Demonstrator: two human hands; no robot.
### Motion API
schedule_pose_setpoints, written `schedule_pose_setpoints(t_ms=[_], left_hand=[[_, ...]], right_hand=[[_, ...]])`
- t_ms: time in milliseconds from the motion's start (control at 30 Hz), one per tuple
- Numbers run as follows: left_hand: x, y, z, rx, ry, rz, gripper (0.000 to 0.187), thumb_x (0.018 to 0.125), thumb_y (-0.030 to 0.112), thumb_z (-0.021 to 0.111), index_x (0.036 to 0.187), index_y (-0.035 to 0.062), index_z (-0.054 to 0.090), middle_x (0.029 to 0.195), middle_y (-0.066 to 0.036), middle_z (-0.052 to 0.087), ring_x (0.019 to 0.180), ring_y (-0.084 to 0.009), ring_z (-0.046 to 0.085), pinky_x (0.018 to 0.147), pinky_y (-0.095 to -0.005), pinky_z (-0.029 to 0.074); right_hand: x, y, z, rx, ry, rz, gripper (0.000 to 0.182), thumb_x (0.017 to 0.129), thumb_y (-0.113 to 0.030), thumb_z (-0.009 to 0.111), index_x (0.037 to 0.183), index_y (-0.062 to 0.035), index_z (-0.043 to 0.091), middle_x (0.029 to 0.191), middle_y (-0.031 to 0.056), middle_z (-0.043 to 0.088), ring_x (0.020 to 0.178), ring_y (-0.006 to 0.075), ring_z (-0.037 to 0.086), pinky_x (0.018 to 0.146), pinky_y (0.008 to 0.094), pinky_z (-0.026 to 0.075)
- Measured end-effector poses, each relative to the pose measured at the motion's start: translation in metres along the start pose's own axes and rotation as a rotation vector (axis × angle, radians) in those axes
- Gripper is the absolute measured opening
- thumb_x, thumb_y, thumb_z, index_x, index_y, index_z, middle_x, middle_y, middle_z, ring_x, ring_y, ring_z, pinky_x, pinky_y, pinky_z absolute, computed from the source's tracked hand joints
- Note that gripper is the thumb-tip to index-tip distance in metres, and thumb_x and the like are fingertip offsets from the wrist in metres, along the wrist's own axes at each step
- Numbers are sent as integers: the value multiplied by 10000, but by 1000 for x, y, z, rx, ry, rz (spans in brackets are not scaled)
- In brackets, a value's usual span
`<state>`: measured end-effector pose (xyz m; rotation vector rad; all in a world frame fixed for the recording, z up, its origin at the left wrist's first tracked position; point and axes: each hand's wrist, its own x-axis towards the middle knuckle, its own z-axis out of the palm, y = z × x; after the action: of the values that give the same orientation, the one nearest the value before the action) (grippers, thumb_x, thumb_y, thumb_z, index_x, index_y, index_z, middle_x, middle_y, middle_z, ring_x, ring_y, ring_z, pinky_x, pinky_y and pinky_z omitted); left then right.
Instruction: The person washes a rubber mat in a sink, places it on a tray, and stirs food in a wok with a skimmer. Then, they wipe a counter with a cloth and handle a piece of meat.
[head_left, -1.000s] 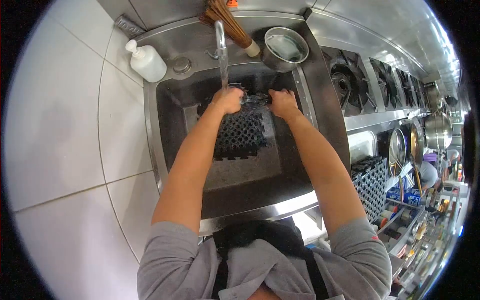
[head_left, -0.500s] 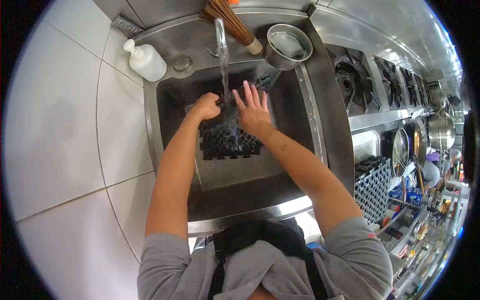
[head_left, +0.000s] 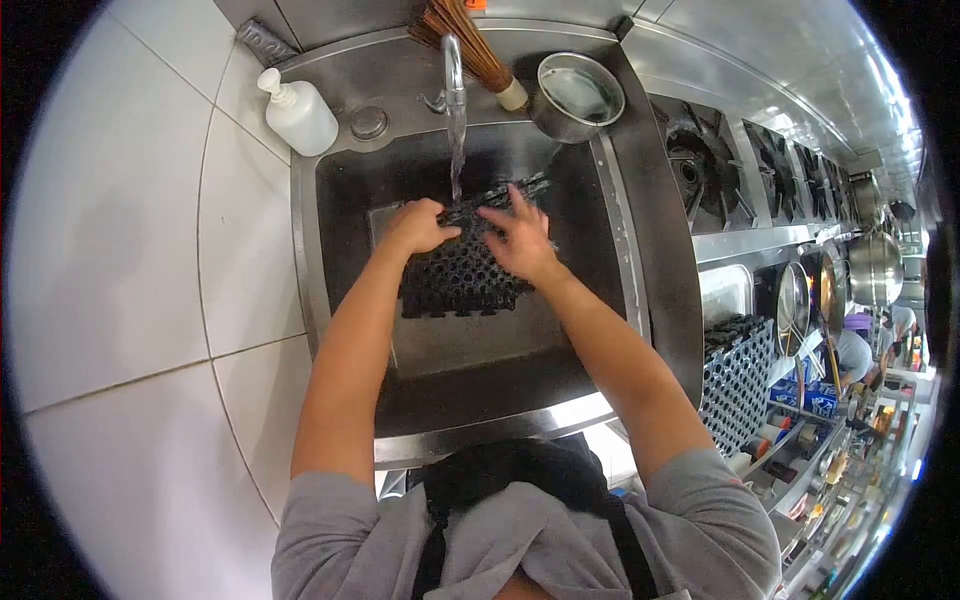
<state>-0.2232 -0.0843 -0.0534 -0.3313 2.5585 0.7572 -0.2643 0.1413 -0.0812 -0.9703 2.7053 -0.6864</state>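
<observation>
A black perforated rubber mat (head_left: pixel 462 275) stands tilted in the steel sink (head_left: pixel 600 230), under water running from the tap (head_left: pixel 453 62). My left hand (head_left: pixel 418 225) grips the mat's upper left edge. My right hand (head_left: pixel 520 238) lies flat on the mat's upper right face, fingers spread. The stream lands on the mat's top edge between my hands.
A white soap pump bottle (head_left: pixel 299 113) stands at the sink's back left. A bamboo brush (head_left: pixel 470 45) and a steel pot (head_left: pixel 578 92) sit behind the sink. Wok burners (head_left: pixel 700 170) run along the right. Another black mat (head_left: pixel 738 370) stands lower right. White tiled wall is on the left.
One second ago both hands gripped the mat's top edge. My right hand let go, opened, and now presses flat on the mat's face. The mat shifted slightly left under the stream.
</observation>
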Motion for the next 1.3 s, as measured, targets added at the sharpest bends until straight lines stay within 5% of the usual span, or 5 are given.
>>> schedule_pose_setpoints(t_ms=[200,400,467,767,1300], left_hand=[[36,25,-3,148,79,181,916,786,668,729,1319,-53,542,1336,-244,600,1207,-414,599,1002,-443,499],[85,31,11,387,-110,91,463,863,130,573,1318,46,552,1273,-220,639,1215,-372,609,980,-482,514],[88,26,27,312,214,129,498,851,124,578,1345,65,541,1310,-223,622,1238,-379,595,1006,-475,504],[57,29,-11,231,-89,150,622,818,148,621,1430,172,513,1373,-180,597,1232,-363,596,1024,-442,494],[-11,-92,12,146,-19,-39,593,751,113,704,1339,105,627,1285,-196,651,1210,-373,607,1034,-442,487]], right_hand=[[13,31,-30,-112,175,176,956,779,-201,786,1576,-234,258,1619,210,234,1442,383,305,1157,546,271],[33,44,-44,-379,117,97,975,778,-151,761,1583,-277,225,1655,169,128,1504,354,212,1203,530,215],[45,45,-41,-415,134,72,961,785,-149,760,1577,-283,232,1639,163,179,1503,353,212,1204,549,203],[78,34,-38,-457,-217,-18,315,854,-256,686,1150,-150,695,1071,122,719,1197,329,609,1122,509,358],[94,-59,12,-380,-418,-229,227,827,-123,666,1036,-78,742,1076,149,735,1038,322,709,878,461,565]])
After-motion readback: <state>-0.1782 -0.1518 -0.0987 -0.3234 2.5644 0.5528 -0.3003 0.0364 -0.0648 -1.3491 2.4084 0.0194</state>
